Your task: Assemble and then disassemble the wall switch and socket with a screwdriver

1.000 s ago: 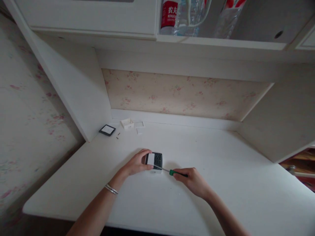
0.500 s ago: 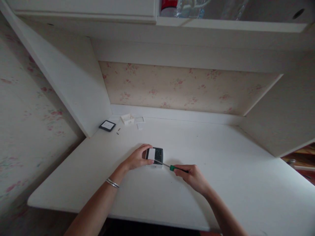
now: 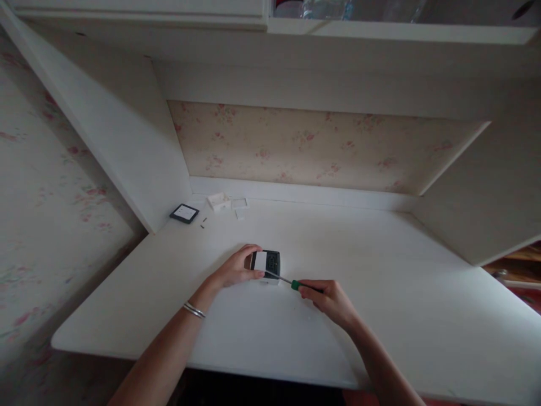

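A small dark switch module with a white panel (image 3: 267, 263) lies on the white desk (image 3: 380, 316). My left hand (image 3: 236, 267) grips its left side, fingers curled over the top and front. My right hand (image 3: 332, 300) is closed round the green handle of a screwdriver (image 3: 296, 283). The thin metal shaft runs up and left, and its tip touches the module's front edge near my left thumb.
At the back left of the desk lie a dark square frame with a white centre (image 3: 184, 213), two small screws (image 3: 203, 223), a white box part (image 3: 218, 201) and small white plates (image 3: 239, 206). A cabinet side panel (image 3: 139, 152) rises on the left; shelves hang overhead.
The camera has tilted down, so the bottles on the upper shelf have slid almost out of view. Both hands hold the same grips on the module and screwdriver.
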Demonstrator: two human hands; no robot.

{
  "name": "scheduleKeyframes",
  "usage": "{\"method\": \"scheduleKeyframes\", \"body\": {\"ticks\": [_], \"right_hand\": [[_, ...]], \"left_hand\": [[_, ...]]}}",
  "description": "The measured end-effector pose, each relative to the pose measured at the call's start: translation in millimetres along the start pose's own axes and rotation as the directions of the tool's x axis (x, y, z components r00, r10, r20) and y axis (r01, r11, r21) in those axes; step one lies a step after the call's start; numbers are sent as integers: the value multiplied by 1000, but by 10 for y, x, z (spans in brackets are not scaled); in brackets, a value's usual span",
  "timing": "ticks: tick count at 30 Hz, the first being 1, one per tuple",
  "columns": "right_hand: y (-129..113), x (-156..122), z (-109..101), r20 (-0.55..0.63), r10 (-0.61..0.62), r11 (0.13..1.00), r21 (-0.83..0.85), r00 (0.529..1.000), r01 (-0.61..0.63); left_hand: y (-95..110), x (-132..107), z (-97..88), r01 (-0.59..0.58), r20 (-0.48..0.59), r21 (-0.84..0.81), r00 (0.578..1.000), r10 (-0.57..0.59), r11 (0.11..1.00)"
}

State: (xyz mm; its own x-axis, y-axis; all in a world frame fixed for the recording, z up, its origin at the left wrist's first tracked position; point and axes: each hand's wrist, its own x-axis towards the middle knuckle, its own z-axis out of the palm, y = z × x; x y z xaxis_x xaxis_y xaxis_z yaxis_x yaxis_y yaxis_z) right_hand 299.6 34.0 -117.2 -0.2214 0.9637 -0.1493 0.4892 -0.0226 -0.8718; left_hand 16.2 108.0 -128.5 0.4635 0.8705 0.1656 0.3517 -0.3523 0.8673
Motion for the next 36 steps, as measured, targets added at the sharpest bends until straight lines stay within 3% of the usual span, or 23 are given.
{"method": "scheduleKeyframes", "body": {"ticks": [8, 13, 18, 21, 29, 36], "right_hand": [[41, 6, 5, -17, 15, 999, -35, 1000, -15], [-155, 23, -139, 45, -59, 980, -189, 997, 66], [-478, 2, -283, 96, -236, 860, -443, 967, 254], [-552, -26, -303, 115, -305, 765, -561, 945, 315], [-458, -129, -301, 80, -313, 762, -574, 946, 301], [-535, -147, -289, 103, -298, 725, -622, 949, 295]], "left_hand": [[5, -3, 0, 12, -7, 7, 1000, -12, 1000], [18, -15, -2, 12, 14, -23, 1000, -11, 1000], [24, -29, -6, 57, 46, -116, 998, -52, 992], [19, -26, -7, 59, 52, -160, 997, -51, 985], [19, -13, -2, 15, 65, -73, 998, -10, 997], [46, -15, 0, 1, 57, -50, 998, 2, 999]]}}
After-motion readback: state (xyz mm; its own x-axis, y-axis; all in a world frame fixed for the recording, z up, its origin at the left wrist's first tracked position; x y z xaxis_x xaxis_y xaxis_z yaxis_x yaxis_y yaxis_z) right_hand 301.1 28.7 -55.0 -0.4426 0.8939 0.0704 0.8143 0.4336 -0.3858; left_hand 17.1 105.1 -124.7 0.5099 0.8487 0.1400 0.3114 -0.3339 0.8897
